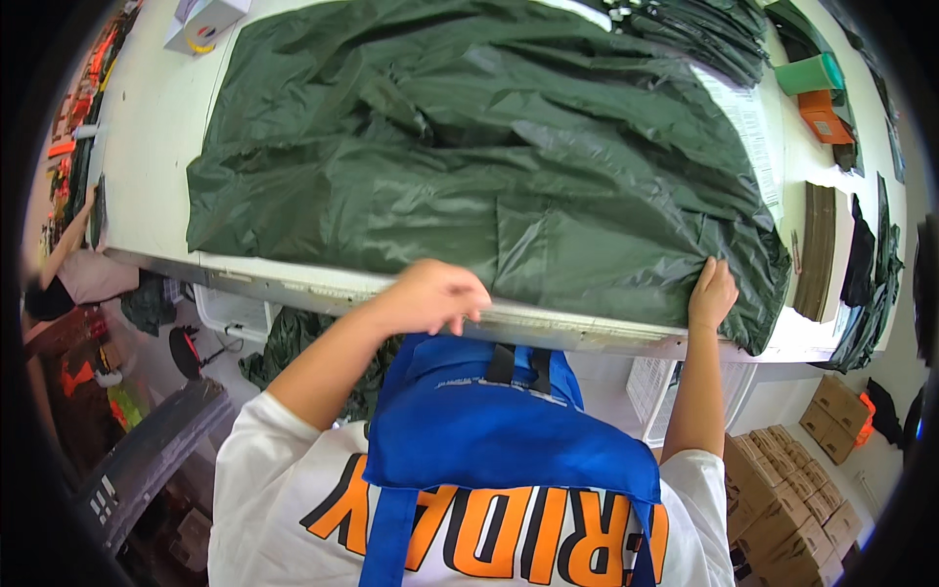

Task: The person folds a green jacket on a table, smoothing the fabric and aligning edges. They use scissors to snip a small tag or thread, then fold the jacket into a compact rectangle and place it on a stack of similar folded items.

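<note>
A large dark green garment (411,205) of thin, shiny, waterproof-looking cloth lies spread and wrinkled over the white table, with a pocket-like patch on its near part. At its near right edge, my right hand (714,293) pinches the cloth between thumb and fingers. My left hand (440,293) hovers at the table's front edge, just off the garment's near hem. Its fingers are loosely bent and apart, slightly blurred, with nothing visible in them.
The white table (147,147) has a metal front edge. Folded dark garments (694,39), a green roll (810,74), an orange box (825,117) and a brown cardboard stack (814,249) occupy its right side. Cartons (792,489) stand at lower right; another person's arm (73,230) shows at left.
</note>
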The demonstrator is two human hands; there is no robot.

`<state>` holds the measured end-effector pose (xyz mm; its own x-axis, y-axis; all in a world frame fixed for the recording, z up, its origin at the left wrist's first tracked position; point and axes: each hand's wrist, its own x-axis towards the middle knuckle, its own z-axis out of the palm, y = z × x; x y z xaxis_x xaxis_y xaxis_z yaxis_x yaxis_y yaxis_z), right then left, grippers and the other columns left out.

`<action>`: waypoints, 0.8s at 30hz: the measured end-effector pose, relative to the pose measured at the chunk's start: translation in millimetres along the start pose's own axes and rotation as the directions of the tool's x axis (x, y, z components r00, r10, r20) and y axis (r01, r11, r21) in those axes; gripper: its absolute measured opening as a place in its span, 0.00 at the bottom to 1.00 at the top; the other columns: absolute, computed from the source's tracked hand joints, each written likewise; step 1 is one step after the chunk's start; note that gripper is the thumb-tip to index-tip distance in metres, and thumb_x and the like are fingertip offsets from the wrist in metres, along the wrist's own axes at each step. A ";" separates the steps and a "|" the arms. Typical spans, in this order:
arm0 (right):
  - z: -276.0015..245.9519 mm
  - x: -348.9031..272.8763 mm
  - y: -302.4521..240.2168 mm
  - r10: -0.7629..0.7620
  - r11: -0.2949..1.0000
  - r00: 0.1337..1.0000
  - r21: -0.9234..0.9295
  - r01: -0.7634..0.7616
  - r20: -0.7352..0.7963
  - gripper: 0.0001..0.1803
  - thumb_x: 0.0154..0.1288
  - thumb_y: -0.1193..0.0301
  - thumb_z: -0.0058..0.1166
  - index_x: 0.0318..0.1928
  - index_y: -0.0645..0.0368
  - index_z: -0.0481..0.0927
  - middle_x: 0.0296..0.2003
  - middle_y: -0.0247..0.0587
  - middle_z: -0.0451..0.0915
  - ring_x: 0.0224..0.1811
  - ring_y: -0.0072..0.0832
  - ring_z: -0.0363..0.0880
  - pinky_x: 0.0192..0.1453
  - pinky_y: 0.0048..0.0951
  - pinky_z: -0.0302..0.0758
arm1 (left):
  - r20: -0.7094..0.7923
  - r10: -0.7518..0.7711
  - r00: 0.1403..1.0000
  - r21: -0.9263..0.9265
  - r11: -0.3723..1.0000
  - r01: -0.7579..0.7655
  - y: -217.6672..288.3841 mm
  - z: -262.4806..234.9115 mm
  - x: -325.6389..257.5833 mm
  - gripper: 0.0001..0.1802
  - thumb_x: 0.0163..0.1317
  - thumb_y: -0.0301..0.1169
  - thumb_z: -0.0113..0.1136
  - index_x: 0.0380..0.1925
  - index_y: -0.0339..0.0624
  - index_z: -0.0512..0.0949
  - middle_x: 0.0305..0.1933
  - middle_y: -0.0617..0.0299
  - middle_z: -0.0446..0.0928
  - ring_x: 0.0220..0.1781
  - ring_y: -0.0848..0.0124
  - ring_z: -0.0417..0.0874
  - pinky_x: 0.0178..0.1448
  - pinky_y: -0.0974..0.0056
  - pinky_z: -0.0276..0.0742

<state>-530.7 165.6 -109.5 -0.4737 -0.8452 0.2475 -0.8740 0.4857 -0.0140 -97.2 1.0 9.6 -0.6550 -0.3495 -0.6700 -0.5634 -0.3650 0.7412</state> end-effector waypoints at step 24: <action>78.5 287.8 -107.8 -0.256 0.922 0.957 0.263 0.283 -0.133 0.15 0.68 0.65 0.50 0.27 0.62 0.74 0.30 0.49 0.75 0.38 0.48 0.71 0.45 0.44 0.69 | -0.632 0.461 0.623 0.644 0.759 0.092 -7.5 -275.2 103.0 0.15 0.64 0.30 0.51 0.48 0.35 0.73 0.43 0.46 0.78 0.44 0.58 0.79 0.52 0.62 0.72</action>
<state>-581.3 -147.4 -112.8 -0.2152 -0.9039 0.3698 -0.9687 0.1498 -0.1977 -21.8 -269.7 -76.7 -0.3499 -0.9312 -0.1025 -0.8122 0.2470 0.5284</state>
